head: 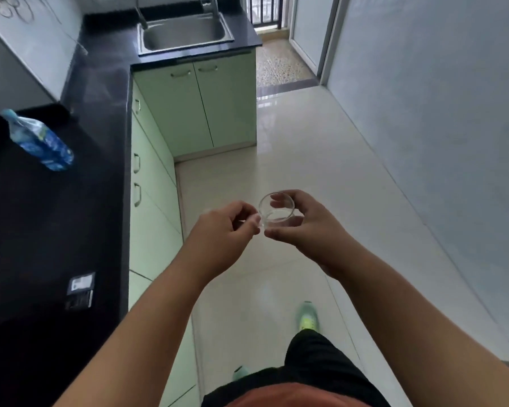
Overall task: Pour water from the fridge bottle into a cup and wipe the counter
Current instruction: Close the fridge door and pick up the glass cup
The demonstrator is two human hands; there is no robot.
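Observation:
A small clear glass cup is held in mid-air over the floor, in front of my body. My right hand wraps around its right side and base. My left hand pinches the cup's left edge, perhaps a handle, with fingertips. A little liquid or a reflection shows at the cup's bottom. A water bottle with a blue label stands on the black counter at the left, well away from both hands.
A steel sink sits at the counter's far end. Pale green cabinets run below the counter. A small dark box lies on the counter near me. Tiled floor stretches ahead toward a doorway.

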